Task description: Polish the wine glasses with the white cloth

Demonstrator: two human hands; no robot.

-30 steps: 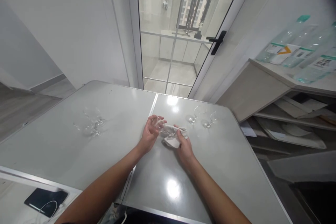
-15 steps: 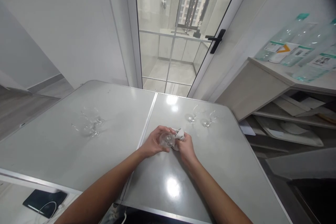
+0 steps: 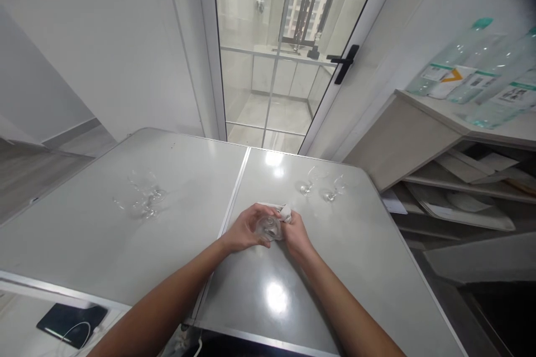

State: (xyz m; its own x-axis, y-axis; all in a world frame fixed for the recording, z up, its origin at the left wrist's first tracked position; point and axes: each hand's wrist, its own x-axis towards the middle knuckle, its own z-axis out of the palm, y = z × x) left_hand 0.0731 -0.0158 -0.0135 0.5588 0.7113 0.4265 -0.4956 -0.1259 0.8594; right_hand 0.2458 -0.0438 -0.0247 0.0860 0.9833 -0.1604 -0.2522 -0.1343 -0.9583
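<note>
My left hand (image 3: pixel 248 227) is curled around a clear stemmed glass (image 3: pixel 268 228), whose round foot faces up toward me. Against the glass's right side, my right hand (image 3: pixel 295 230) is closed on a crumpled whitish cloth (image 3: pixel 285 213). Part of the cloth shows behind the glass, above my left fingers; the right fingertips are mostly hidden. Both hands are over the grey table (image 3: pixel 343 268), just right of its middle seam. Beyond my right hand stand two clear stemmed glasses, a left one (image 3: pixel 305 188) and a right one (image 3: pixel 329 195).
More clear stemmed glasses (image 3: pixel 146 211) are grouped on the table's left half. On the right, a shelf unit (image 3: pixel 435 122) bears several plastic bottles (image 3: pixel 444 75). Behind the table is a glass door (image 3: pixel 268 83) with a black handle (image 3: pixel 345 63). A dark flat device (image 3: pixel 71 323) lies at lower left.
The glass has tilted slightly between my hands. The cloth has shifted, and more of it shows above my left fingers. The other glasses stay where they were.
</note>
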